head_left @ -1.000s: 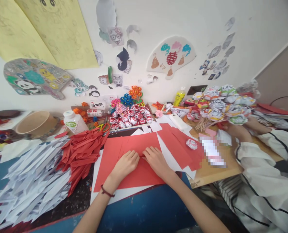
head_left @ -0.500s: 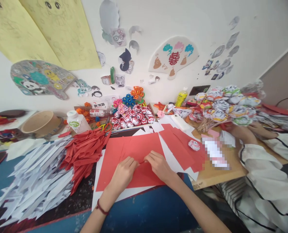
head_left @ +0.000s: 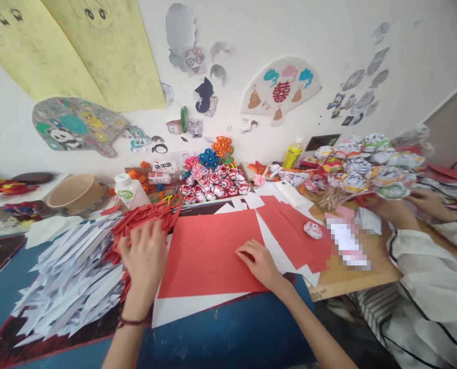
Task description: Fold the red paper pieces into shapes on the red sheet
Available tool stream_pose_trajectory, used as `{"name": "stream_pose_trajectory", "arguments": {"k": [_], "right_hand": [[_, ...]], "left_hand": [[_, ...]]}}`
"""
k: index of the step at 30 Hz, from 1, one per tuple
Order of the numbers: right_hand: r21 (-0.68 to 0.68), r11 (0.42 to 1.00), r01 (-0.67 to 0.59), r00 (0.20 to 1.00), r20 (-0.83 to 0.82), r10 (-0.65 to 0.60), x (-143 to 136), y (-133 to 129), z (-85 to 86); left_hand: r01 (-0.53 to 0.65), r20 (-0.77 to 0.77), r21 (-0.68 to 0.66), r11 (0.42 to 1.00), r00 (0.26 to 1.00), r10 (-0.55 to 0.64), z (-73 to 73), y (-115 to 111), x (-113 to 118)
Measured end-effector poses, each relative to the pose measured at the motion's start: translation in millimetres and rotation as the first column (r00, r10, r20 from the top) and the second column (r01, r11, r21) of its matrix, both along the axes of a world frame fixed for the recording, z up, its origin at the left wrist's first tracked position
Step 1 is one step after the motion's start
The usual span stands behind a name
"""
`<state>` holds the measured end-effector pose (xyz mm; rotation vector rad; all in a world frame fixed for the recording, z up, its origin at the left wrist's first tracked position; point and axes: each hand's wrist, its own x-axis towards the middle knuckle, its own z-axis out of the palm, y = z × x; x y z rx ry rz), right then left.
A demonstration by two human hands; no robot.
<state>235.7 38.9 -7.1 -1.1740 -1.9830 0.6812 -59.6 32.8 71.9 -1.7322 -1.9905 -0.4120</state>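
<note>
Red sheet (head_left: pixel 209 256) under right hand (head_left: pixel 261 264)

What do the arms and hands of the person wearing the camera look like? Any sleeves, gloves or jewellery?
Both arms are bare as far as the picture shows them: no sleeves, no gloves. The left hand has a thin dark red cord bracelet round its wrist. The right hand and its wrist carry nothing: no ring, watch or band shows. The striped white sleeve at the right is another person's.

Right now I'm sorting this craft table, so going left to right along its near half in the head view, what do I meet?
White paper strips → left hand → red sheet → right hand → small paper rose → another person's sleeve.
</note>
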Motion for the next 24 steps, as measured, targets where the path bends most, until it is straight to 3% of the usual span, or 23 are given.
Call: {"name": "stream_pose_trajectory", "arguments": {"k": [3,7,12,24], "right_hand": [[-0.054,0.998,-0.013,1.0,-0.021,0.012,1,2,-2.2],[-0.095,0.995,-0.023,0.998,-0.061,0.017,4,1,0.8],[-0.095,0.995,-0.016,0.998,-0.062,0.011,4,1,1.2],[-0.092,0.996,0.006,0.998,-0.069,-0.012,3,1,0.2]], "left_hand": [[0.176,0.003,-0.205,0.963,0.984,-0.179,-29.5,1,28],[0.202,-0.031,-0.292,0.935,0.975,-0.22,-51.7,2,39],[0.239,-0.027,-0.337,0.91,0.964,-0.263,-56.4,-1,31],[0.158,-0.083,-0.221,0.962,0.98,-0.18,-51.3,-10,38]]}}
